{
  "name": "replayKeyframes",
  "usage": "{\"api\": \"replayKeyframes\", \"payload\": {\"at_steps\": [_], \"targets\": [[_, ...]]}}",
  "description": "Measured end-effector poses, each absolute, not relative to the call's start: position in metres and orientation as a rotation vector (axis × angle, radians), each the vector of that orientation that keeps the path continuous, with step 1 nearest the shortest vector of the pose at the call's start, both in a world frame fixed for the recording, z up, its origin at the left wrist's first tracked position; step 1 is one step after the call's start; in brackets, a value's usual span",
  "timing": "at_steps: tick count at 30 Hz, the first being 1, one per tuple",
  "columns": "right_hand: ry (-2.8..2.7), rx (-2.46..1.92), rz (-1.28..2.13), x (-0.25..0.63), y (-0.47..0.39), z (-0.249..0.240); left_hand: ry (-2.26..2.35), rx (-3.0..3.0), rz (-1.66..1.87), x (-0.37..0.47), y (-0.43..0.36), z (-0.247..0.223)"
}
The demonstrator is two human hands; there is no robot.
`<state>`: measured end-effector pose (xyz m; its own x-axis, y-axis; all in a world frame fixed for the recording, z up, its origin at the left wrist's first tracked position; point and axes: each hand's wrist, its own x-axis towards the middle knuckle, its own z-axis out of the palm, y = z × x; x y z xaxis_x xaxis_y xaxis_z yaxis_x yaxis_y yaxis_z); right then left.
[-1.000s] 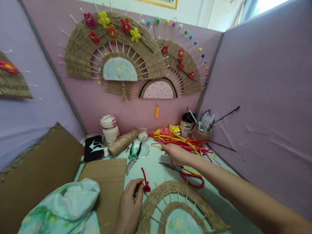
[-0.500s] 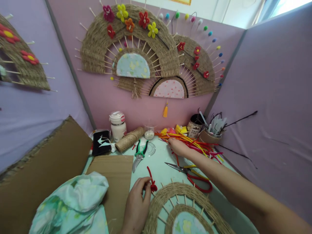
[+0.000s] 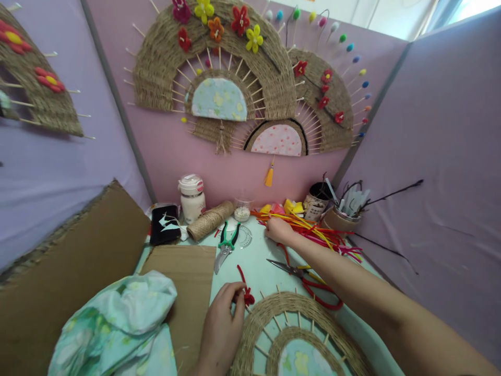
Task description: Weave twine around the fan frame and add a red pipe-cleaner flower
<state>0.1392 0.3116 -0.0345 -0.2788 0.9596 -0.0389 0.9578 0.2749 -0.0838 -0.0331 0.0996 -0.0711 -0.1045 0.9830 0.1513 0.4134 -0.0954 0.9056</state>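
My left hand (image 3: 223, 325) is closed, thumb and fingers pinching a red pipe-cleaner flower (image 3: 248, 298) with a fuzzy stem pointing up. It is just left of a woven twine half-ring (image 3: 289, 302) with wooden sticks and a floral cloth centre. My right hand (image 3: 278, 231) reaches across to the left end of a pile of red, orange, yellow and pink pipe cleaners (image 3: 313, 230). Its fingers are curled; whatever is between them is hidden. Below that forearm lie red-handled scissors (image 3: 287, 267), partly covered by it.
Green-handled pruning shears (image 3: 226, 245), a twine roll (image 3: 210, 221), a white bottle (image 3: 192, 198) and a small clear cup (image 3: 241, 213) stand or lie at the back. Cardboard (image 3: 188, 271) and crumpled floral cloth (image 3: 117, 313) are at left. A stick-filled jar (image 3: 340, 218) stands at right.
My right hand has shifted slightly left along the pile's end, its fingers now more curled. My left hand keeps its pinch on the red flower. The view has turned slightly.
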Motion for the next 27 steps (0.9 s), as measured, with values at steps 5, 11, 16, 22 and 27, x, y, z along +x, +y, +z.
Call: {"api": "replayKeyframes", "payload": {"at_steps": [5, 11, 16, 22, 27], "targets": [[-2.458, -1.746, 0.185, 0.139, 0.309, -0.027, 1.553, 1.534, 1.193, -0.033, 0.1, -0.07], [-2.391, -1.384, 0.328, 0.141, 0.279, -0.002, 1.572, 1.357, 1.417, -0.038, 0.102, -0.068], [-2.229, -0.961, 0.853, 0.122, 0.213, 0.005, 1.306, 0.921, 1.467, -0.041, 0.106, -0.064], [-2.108, -0.871, 1.147, 0.096, 0.163, -0.005, 0.865, 0.592, 1.399, -0.038, 0.108, -0.058], [-2.031, -0.914, 1.218, 0.093, 0.16, -0.01, 0.839, 0.531, 1.371, -0.04, 0.107, -0.057]]}}
